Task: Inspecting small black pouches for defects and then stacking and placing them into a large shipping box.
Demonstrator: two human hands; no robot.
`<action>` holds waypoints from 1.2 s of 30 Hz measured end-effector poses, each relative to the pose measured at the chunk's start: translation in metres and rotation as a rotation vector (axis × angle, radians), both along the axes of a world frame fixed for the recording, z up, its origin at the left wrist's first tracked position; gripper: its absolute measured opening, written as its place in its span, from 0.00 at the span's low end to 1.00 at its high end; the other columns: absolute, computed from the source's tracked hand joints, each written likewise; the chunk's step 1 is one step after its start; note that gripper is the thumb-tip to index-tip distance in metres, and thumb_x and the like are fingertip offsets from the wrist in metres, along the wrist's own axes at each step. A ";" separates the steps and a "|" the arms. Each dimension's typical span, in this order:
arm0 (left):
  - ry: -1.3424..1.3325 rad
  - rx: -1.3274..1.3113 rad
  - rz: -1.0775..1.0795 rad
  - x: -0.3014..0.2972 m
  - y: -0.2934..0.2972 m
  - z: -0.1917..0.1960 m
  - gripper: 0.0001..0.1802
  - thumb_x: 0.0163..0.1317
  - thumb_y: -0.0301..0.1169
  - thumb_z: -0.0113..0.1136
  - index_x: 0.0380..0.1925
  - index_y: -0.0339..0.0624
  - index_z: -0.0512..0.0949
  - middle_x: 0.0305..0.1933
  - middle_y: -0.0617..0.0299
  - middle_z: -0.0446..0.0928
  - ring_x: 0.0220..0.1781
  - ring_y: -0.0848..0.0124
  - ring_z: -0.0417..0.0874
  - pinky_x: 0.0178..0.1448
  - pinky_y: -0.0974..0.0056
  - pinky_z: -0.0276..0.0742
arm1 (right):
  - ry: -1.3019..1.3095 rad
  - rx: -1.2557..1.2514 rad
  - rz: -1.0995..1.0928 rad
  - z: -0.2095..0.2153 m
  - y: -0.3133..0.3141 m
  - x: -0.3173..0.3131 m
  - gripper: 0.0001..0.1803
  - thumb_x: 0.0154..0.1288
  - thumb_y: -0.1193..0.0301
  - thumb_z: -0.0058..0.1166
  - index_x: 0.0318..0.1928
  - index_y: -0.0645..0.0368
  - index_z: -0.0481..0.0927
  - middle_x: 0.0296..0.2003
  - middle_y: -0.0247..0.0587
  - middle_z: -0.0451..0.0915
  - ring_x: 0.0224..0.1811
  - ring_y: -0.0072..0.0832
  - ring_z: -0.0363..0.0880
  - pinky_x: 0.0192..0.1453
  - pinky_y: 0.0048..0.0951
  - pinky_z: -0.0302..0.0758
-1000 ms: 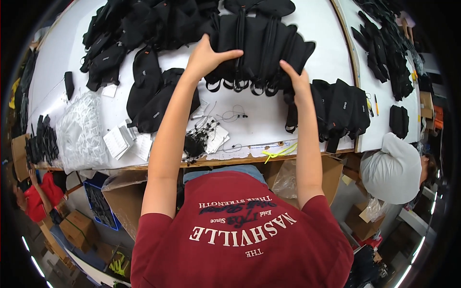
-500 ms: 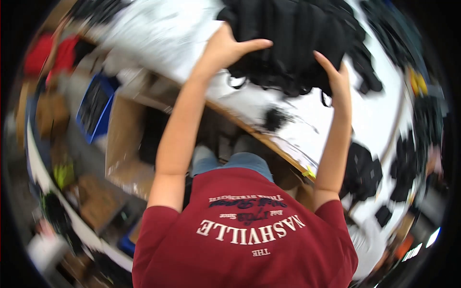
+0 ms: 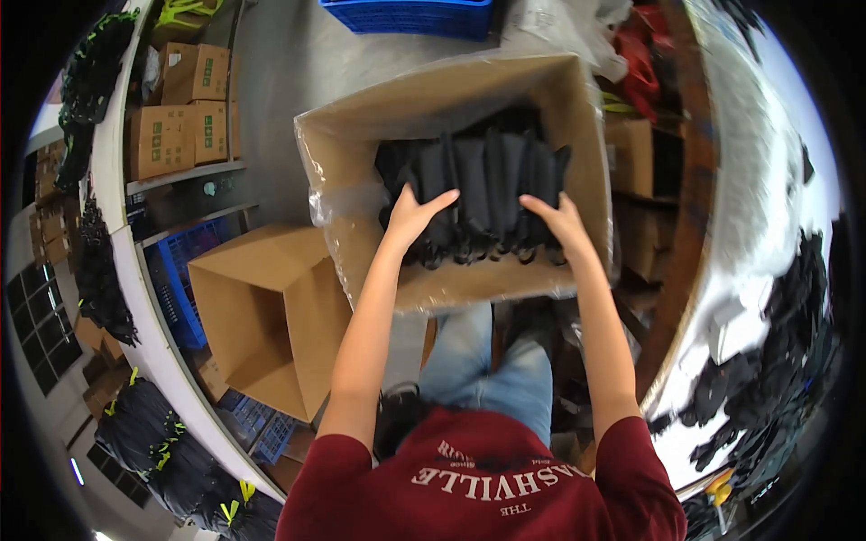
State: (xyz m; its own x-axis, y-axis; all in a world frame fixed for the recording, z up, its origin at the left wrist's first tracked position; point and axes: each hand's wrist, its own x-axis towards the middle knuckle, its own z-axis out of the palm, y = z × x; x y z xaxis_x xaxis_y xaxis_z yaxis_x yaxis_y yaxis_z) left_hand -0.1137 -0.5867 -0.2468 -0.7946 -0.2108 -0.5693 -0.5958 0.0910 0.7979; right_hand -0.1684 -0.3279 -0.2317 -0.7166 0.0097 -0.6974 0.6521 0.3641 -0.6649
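A stack of black fabric pieces [image 3: 487, 180], standing side by side with small loops along the near edge, is inside a large cardboard box [image 3: 564, 108] lined with clear plastic. My left hand [image 3: 417, 219] grips the stack's left end, thumb on top. At the right end my right hand [image 3: 559, 221] holds it the same way, and the stack is pressed between the two. The fingers below the thumbs are mostly hidden by the fabric. Whether the stack touches the box's bottom I cannot tell.
An open cardboard box [image 3: 302, 298] stands on the left, beside shelving with closed cartons [image 3: 194, 72]. A blue crate [image 3: 410, 18] lies beyond the lined box. To the right runs a white-topped table [image 3: 735, 261] with black fabric pieces [image 3: 767, 379] on it.
I have turned from the white table to the plastic-lined box. Both hands have carried the black stack off the table and into the box.
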 end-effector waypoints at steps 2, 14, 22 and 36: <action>-0.207 -0.069 0.083 0.014 -0.044 -0.066 0.52 0.43 0.49 0.75 0.61 0.27 0.61 0.61 0.45 0.69 0.64 0.58 0.70 0.67 0.61 0.62 | -0.171 -0.018 0.060 -0.062 -0.053 -0.009 0.55 0.44 0.53 0.71 0.63 0.79 0.59 0.59 0.61 0.69 0.61 0.41 0.69 0.64 0.32 0.66; -0.229 -0.602 -0.017 -0.023 -0.169 -0.310 0.62 0.45 0.59 0.67 0.66 0.25 0.48 0.60 0.30 0.67 0.63 0.44 0.69 0.65 0.56 0.65 | -0.031 0.324 0.603 -0.347 -0.201 -0.076 0.61 0.43 0.43 0.67 0.71 0.57 0.48 0.57 0.56 0.72 0.59 0.45 0.72 0.62 0.38 0.69; -0.187 -0.641 0.034 -0.006 -0.180 -0.345 0.61 0.45 0.54 0.71 0.66 0.27 0.47 0.63 0.33 0.62 0.66 0.44 0.64 0.68 0.55 0.61 | 0.066 0.427 0.574 -0.354 -0.204 -0.052 0.63 0.44 0.43 0.65 0.72 0.55 0.42 0.62 0.57 0.63 0.63 0.51 0.66 0.63 0.48 0.67; 0.374 -0.910 -0.885 -0.122 -0.033 -0.311 0.24 0.63 0.35 0.49 0.61 0.49 0.68 0.61 0.56 0.71 0.65 0.57 0.67 0.64 0.53 0.65 | 0.033 0.486 0.819 -0.358 -0.169 -0.072 0.42 0.62 0.55 0.50 0.73 0.42 0.45 0.65 0.52 0.61 0.66 0.49 0.62 0.66 0.44 0.64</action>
